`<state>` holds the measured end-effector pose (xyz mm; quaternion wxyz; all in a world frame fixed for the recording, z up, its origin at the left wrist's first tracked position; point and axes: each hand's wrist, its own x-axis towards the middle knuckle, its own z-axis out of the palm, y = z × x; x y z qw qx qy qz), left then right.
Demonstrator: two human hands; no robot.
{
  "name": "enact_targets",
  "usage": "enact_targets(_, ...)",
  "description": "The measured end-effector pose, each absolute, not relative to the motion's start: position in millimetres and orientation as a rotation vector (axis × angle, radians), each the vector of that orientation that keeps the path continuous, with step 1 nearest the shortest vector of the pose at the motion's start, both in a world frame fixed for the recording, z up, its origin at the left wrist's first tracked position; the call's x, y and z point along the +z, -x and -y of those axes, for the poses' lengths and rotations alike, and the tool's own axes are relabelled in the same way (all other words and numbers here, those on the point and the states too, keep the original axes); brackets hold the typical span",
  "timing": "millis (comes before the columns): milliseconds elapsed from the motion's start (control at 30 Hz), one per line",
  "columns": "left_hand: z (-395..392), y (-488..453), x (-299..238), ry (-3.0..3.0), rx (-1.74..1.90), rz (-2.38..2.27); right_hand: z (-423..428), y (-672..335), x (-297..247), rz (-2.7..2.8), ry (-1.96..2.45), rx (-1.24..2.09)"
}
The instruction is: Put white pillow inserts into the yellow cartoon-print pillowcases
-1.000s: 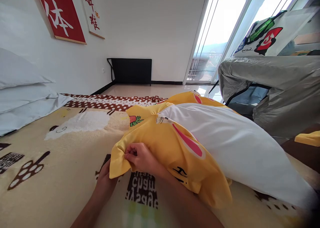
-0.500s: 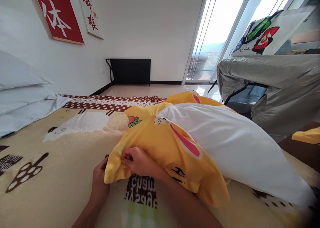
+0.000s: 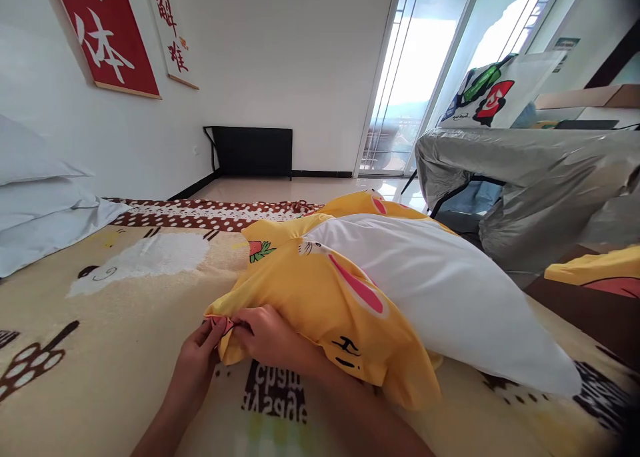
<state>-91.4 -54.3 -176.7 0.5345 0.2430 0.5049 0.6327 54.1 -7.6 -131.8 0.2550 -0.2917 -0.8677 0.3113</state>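
A yellow pillowcase [image 3: 295,290] with rabbit and carrot prints lies partly over a plump white pillow [image 3: 450,290]. At its near left corner, my left hand [image 3: 197,353] pinches the edge, where a bit of pink print shows folded up. My right hand [image 3: 267,337] grips the same corner just to the right, its fingers bunched in the cloth. Both fingertips are partly hidden by fabric. The white pillow's right end sticks out bare on the beige patterned blanket [image 3: 135,337].
White pillows [image 3: 45,210] are stacked at the left. A grey plastic-covered piece of furniture [image 3: 525,157] stands at the right with a printed bag [image 3: 490,93] on it. More yellow cloth [image 3: 600,267] lies at the right edge. A black panel [image 3: 253,151] leans by the far wall.
My left hand has risen to the top of the pillowcase corner and folded it, exposing pink print. The right hand has shifted slightly left. The view has turned a little to the right.
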Motion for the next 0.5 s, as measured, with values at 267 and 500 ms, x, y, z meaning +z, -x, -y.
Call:
enact_targets(267, 58, 102, -146, -0.317, 1.599, -0.982, 29, -135, -53, 1.914, 1.019, 0.355)
enact_targets(500, 58, 123, -134, -0.143, 1.709, -0.782, 37, -243, -83, 1.927, 1.687, 0.194)
